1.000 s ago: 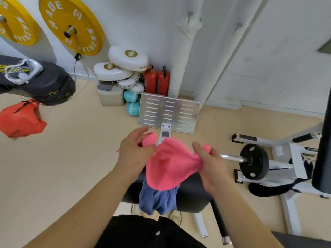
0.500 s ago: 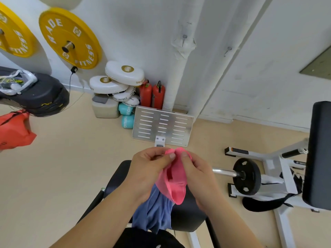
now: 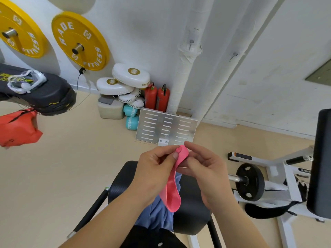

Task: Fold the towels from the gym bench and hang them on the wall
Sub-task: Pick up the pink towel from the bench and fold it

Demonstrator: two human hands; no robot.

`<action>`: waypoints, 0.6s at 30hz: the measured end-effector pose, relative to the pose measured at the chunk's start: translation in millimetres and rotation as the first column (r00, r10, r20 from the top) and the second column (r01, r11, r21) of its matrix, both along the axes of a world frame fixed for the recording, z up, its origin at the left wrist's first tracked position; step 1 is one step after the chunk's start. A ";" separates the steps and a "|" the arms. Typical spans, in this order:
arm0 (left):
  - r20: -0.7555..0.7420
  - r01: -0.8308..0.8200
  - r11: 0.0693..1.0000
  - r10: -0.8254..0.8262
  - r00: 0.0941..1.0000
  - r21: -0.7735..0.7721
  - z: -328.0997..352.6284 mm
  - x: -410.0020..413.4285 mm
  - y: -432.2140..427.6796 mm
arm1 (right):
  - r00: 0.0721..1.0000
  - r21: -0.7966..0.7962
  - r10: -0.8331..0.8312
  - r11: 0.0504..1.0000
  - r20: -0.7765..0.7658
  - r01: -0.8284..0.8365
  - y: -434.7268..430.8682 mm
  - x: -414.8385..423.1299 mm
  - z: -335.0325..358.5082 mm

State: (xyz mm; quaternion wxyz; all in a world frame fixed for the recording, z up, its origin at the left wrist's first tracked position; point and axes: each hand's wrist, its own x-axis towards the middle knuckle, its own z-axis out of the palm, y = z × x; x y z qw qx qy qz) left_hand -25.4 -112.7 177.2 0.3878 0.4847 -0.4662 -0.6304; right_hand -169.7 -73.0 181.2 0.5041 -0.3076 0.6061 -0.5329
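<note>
A pink towel (image 3: 172,196) hangs folded in a narrow strip between my hands, above the black gym bench (image 3: 191,210). My left hand (image 3: 157,167) pinches its top edge with thumb and fingers. My right hand (image 3: 204,167) pinches the same top edge from the other side, so both hands meet there. A blue towel (image 3: 157,215) lies crumpled on the bench under the pink one. Two small hooks are on the white wall, one (image 3: 191,42) on a pipe and one (image 3: 234,55) to its right.
A slotted metal plate (image 3: 166,127) leans at the wall base beside two red extinguishers (image 3: 157,99) and white pads (image 3: 130,76). Yellow weight plates (image 3: 80,41) hang on the left wall. A white machine with a black weight disc (image 3: 249,182) stands right. A red bag (image 3: 18,129) hangs left.
The pink towel was spread wide between my hands; I have brought my hands together, folding it in half into a hanging strip. The view has also tilted up toward the wall.
</note>
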 end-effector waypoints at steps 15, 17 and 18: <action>-0.041 -0.007 0.994 0.003 0.999 -0.111 18.3 16.7 0.2 | 0.883 -0.183 0.079 0.966 -0.463 -0.182 2.4 -1.6 32.8; -0.026 -0.001 0.990 -0.002 1.000 -0.138 19.5 19.8 0.8 | 0.904 -0.209 0.076 0.962 -0.421 -0.178 0.6 -1.0 35.1; -0.025 0.007 0.989 -0.011 1.000 -0.148 20.6 21.5 0.9 | 0.916 -0.212 0.072 0.963 -0.395 -0.167 -0.4 -0.2 35.7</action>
